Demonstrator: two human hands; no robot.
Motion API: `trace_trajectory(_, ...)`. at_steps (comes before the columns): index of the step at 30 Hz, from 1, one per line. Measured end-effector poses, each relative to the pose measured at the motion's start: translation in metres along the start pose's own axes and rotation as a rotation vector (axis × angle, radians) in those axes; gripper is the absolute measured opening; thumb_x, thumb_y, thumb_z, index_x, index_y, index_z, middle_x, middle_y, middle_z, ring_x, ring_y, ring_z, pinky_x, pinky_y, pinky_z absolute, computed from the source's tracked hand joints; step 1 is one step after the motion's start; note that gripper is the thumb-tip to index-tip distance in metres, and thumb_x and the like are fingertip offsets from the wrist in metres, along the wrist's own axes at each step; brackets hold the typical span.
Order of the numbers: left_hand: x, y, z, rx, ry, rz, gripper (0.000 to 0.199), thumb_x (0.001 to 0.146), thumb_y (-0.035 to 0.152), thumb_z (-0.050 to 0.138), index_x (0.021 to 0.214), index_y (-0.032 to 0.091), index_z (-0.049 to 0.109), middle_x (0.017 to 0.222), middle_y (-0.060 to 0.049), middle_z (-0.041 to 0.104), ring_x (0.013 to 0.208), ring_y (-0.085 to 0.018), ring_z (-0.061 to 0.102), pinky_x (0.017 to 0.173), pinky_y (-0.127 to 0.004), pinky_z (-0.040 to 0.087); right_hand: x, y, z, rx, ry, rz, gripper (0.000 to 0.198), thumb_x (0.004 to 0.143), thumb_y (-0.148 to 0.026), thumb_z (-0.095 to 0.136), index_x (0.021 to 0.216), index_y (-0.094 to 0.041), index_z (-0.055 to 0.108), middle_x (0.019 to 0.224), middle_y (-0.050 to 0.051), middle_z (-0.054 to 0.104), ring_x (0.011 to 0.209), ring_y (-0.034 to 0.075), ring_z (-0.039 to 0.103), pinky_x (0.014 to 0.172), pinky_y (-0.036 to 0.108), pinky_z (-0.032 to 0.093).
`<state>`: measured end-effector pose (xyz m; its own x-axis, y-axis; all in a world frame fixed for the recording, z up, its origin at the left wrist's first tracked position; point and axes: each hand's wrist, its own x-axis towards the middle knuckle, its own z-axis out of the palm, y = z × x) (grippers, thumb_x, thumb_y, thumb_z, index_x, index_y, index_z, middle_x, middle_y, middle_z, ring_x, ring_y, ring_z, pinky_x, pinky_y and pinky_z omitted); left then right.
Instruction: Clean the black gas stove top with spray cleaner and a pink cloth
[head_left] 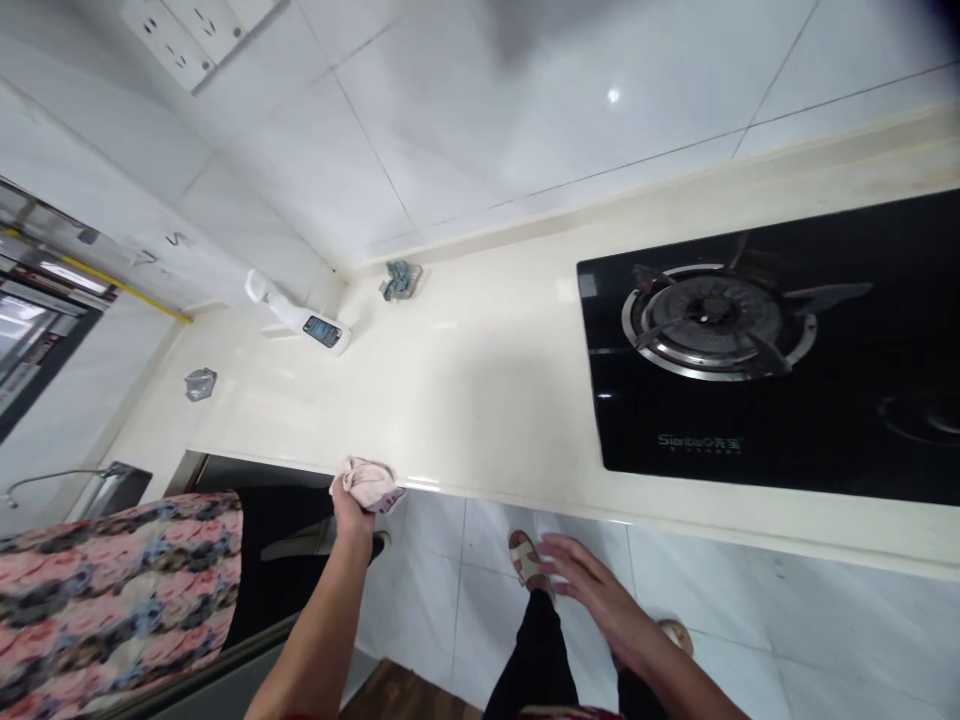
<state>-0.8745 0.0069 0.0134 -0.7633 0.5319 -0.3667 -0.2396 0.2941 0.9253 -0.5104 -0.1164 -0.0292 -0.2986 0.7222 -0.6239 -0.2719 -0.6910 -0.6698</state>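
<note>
My left hand [352, 510] is closed around a pale pink cloth [369, 484], bunched up at the front edge of the cream countertop [480, 400]. Part of the fingers is hidden under the cloth. Lower right, my right hand [589, 585] hangs in the air over the floor, in front of the counter. Its fingers are stretched out and slightly apart, and nothing is in them.
A black gas hob [637, 420] is set into the counter at right. Toward the back left are a white spray bottle [296, 315], a small blue-grey crumpled item [401, 279] and a grey piece [200, 384]. Someone in a floral garment [127, 590] stands at left.
</note>
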Motion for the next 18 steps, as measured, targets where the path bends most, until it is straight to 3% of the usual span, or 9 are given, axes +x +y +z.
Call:
trace_trajectory(5, -0.055, -0.034, 0.023, -0.185, -0.178, -0.203, 0.031, 0.084, 0.039, 0.051, 0.1, 0.016, 0.068, 0.09, -0.007, 0.073, 0.084, -0.022, 0.071, 0.079, -0.036, 0.058, 0.036, -0.019, 0.068, -0.041, -0.155, -0.022, 0.065, 0.075, -0.064, 0.071, 0.13, -0.033, 0.058, 0.148, 0.009, 0.051, 0.129, 0.027, 0.052, 0.106, 0.045, 0.04)
trace_trajectory(9, -0.1, -0.052, 0.044, -0.25, -0.325, -0.327, 0.035, 0.087, 0.039, 0.052, 0.105, 0.014, 0.069, 0.097, -0.011, 0.074, 0.086, -0.025, 0.072, 0.08, -0.038, 0.059, 0.048, -0.018, 0.097, 0.018, -0.184, -0.074, 0.068, 0.075, -0.065, 0.07, 0.132, -0.033, 0.052, 0.147, 0.007, 0.05, 0.123, 0.025, 0.053, 0.1, 0.044, 0.041)
trace_trajectory(13, -0.129, -0.057, 0.063, -0.257, -0.395, -0.41, 0.034, 0.089, 0.037, 0.052, 0.109, 0.014, 0.067, 0.096, -0.01, 0.075, 0.084, -0.026, 0.072, 0.076, -0.04, 0.06, 0.041, -0.016, 0.094, 0.166, -0.109, -0.098, 0.075, 0.068, -0.063, 0.076, 0.132, -0.034, 0.048, 0.142, 0.005, 0.052, 0.121, 0.024, 0.053, 0.098, 0.042, 0.04)
trace_trajectory(18, -0.165, -0.06, 0.091, -0.227, -0.472, -0.435, 0.03, 0.092, 0.032, 0.048, 0.107, 0.015, 0.067, 0.094, -0.009, 0.075, 0.082, -0.024, 0.072, 0.075, -0.038, 0.06, 0.027, -0.015, 0.071, 0.322, -0.006, -0.182, 0.075, 0.066, -0.056, 0.08, 0.131, -0.033, 0.05, 0.142, 0.004, 0.053, 0.127, 0.025, 0.049, 0.106, 0.045, 0.035)
